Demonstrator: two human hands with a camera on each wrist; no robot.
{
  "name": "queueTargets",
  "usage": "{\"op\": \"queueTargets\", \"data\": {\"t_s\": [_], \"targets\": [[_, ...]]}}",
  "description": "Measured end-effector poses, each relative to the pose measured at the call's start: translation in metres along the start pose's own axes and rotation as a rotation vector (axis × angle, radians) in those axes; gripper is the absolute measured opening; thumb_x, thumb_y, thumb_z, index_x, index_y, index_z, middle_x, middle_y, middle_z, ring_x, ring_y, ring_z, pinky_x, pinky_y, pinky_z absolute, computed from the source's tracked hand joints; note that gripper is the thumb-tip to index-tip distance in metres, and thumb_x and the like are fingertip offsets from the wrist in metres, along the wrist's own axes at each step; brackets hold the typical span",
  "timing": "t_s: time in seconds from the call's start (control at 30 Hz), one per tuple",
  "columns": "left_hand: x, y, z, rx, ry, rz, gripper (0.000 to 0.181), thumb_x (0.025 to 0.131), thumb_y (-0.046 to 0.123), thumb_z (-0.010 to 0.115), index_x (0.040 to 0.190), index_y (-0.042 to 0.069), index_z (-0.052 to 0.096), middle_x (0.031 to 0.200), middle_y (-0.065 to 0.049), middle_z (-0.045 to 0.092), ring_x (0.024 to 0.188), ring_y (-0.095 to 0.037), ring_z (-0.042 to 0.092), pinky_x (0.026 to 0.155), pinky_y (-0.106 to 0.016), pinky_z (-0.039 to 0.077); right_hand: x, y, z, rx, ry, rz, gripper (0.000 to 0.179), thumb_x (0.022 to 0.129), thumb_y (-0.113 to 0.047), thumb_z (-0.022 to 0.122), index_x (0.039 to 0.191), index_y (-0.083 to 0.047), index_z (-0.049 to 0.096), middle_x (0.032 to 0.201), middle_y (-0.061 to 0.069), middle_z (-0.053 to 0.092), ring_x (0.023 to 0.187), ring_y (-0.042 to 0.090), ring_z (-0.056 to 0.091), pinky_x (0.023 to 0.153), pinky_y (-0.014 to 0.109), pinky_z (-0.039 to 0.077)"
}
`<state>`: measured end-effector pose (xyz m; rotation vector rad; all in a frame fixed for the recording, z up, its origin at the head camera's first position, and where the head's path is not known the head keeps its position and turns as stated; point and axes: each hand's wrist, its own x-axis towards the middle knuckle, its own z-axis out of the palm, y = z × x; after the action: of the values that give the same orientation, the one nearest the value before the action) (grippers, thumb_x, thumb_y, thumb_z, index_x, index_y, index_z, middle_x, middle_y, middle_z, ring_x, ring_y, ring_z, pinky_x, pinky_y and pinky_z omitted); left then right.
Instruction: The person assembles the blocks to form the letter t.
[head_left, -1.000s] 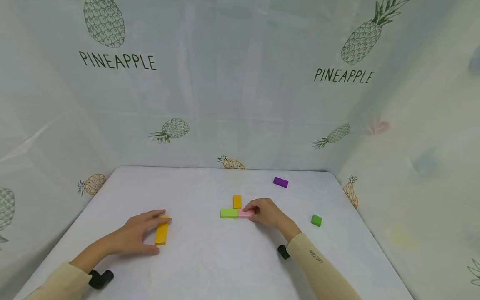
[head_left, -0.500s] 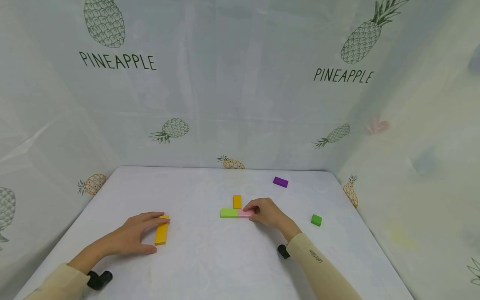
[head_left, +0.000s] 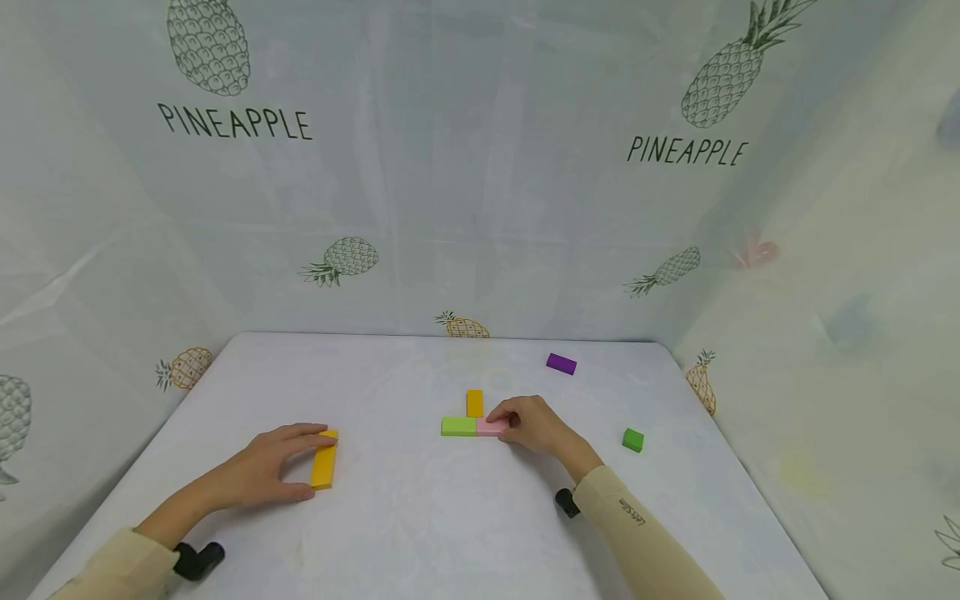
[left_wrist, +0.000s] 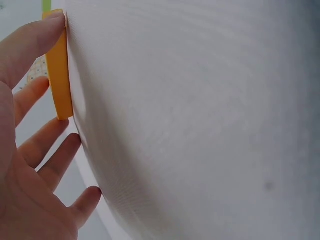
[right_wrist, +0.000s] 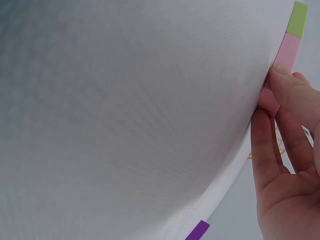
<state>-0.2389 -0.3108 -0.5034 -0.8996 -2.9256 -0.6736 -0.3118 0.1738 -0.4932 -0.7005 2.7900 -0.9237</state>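
- Two hands at work over a white table (head_left: pixel 397 533): left hand (head_left: pixel 258 469) at a long orange block (head_left: pixel 323 465), right hand (head_left: pixel 534 426) at a pink block (head_left: pixel 487 428).
- Left fingers bent around the long orange block, thumb at one end, fingertips at the other. Reads as an end-to-end pinch; how firm, cannot tell.
- Right fingers pinching the pink block near its outer end.
- Pink block lies flat, end to end with a light-green block (head_left: pixel 458 427). Short orange block (head_left: pixel 475 404) sits beyond, its near end at their seam.
- Long orange block lies well apart from that group, toward the person's left.
- Handling, my judgement: keep the right pinch light and low so the pink block stays square to the green and the seam doesn't creep. On the left, settle thumb and fingertips squarely on both ends before any lift; an off-centre pinch could twist it.
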Motion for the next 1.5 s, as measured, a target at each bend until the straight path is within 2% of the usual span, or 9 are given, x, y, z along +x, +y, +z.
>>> {"op": "queueTargets", "data": {"t_s": [0.57,0.9,1.2,1.5], "targets": [[0.0027,-0.0005,0.0015,0.010,-0.006,-0.028,0.071,0.082,0.050,0.090,0.145,0.030,0.065,0.150,-0.003,0.059,0.135,-0.038,0.057,0.105,-0.067,0.050,-0.0007,0.0011,0.0010,0.006,0.001,0.011,0.026,0.093,-0.006,0.082,0.113,-0.022,0.081,0.112,-0.007,0.074,0.100,0.014,0.060,0.091,0.033,0.055],[0.0027,0.0026,-0.0007,0.009,0.015,0.003,0.068,0.083,0.051,0.089,0.144,0.029,0.067,0.150,-0.001,0.059,0.134,-0.035,0.058,0.105,-0.065,0.052,0.0000,0.0010,0.0015,0.007,-0.001,0.015,0.025,0.093,-0.007,0.082,0.114,-0.022,0.081,0.112,-0.006,0.074,0.100,0.015,0.060,0.092,0.035,0.056],[0.0037,0.0039,0.0001,-0.035,0.024,0.006,0.070,0.084,0.055,0.087,0.145,0.029,0.066,0.153,-0.003,0.057,0.137,-0.038,0.055,0.106,-0.067,0.050,-0.0003,-0.0007,0.0008,0.007,0.001,0.025,0.025,0.094,-0.007,0.082,0.114,-0.022,0.081,0.112,-0.007,0.074,0.099,0.016,0.059,0.093,0.035,0.055],[0.0095,0.0080,0.0050,-0.042,0.031,0.007,0.071,0.084,0.056,0.087,0.147,0.032,0.064,0.154,0.001,0.055,0.139,-0.034,0.055,0.107,-0.063,0.050,-0.0012,-0.0016,-0.0001,-0.003,0.004,0.001,0.024,0.093,-0.007,0.082,0.114,-0.021,0.081,0.110,-0.006,0.074,0.097,0.015,0.059,0.089,0.033,0.054]]}}
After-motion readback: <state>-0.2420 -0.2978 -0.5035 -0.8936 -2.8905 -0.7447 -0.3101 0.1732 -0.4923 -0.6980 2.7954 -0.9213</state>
